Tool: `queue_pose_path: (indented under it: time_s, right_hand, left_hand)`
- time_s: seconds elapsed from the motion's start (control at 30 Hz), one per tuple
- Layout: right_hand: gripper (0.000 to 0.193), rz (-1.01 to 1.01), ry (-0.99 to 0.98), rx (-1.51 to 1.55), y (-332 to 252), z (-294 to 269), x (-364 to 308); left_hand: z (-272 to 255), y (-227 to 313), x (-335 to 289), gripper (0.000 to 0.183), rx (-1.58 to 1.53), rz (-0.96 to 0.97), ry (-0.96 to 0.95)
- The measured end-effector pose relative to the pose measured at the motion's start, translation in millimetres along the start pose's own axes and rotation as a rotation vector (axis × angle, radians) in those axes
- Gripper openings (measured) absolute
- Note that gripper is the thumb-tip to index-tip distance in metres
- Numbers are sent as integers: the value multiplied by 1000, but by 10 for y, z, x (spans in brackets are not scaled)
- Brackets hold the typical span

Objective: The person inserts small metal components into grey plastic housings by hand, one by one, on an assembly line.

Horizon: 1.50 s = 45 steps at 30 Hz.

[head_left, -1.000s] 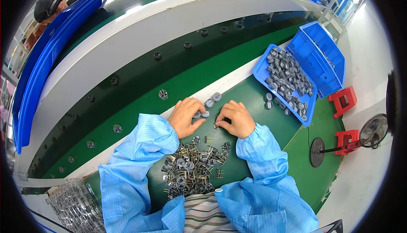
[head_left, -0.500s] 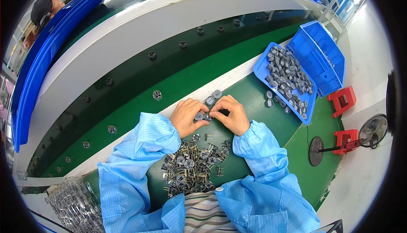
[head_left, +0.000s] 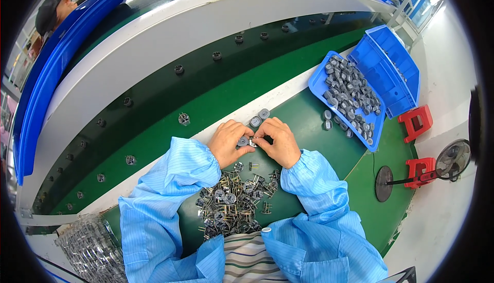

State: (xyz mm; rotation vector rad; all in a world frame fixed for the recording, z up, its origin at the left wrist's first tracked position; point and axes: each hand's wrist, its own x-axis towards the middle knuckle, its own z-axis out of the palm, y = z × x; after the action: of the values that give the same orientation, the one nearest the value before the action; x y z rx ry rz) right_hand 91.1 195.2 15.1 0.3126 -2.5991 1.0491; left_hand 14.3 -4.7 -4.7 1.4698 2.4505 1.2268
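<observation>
My left hand (head_left: pixel 226 143) is closed around a round grey plastic cap (head_left: pixel 242 141), its face turned up. My right hand (head_left: pixel 279 141) pinches a small part with shiny metal (head_left: pixel 252 142) against the cap's right side; the fingertips partly hide it. Just beyond the fingers, two loose round grey caps (head_left: pixel 260 117) rest at the edge of the green table. Nearer to me, below both hands, is a heap of small round parts with brass-coloured pins (head_left: pixel 229 203). One pinned part (head_left: pixel 253 166) lies apart, under the right hand.
A blue tray (head_left: pixel 374 133) of grey caps stands at the right, beside a blue bin (head_left: pixel 396 84). Past the white ledge, a green conveyor belt (head_left: pixel 226 95) carries spaced round parts. Stacked clear trays (head_left: pixel 92 249) stand lower left. A fan (head_left: pixel 453 158) and red stools (head_left: pixel 416 123) are far right.
The parts on the conveyor have shifted slightly left and toward me. My hands stay almost in place, with the right fingers turning a little at the metal part.
</observation>
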Motion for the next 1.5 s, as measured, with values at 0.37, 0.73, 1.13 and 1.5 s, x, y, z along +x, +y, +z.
queue_pose_path:
  time_s: [0.37, 0.73, 1.13, 1.5]
  right_hand:
    - [14, 64, -50, 23, 22, 28, -35]
    - [16, -121, -441, 216, -41, -161, -92]
    - [14, 51, -220, -157, 48, -253, -90]
    - [25, -87, -337, 9, 145, -264, -107]
  left_hand:
    - [63, 0, 0, 34, 5, 46, 21]
    - [-720, -266, 163, 24, 389, -300, 50]
    - [-713, 255, 73, 50, 328, -75, -314]
    - [-129, 154, -9, 23, 72, 42, -157]
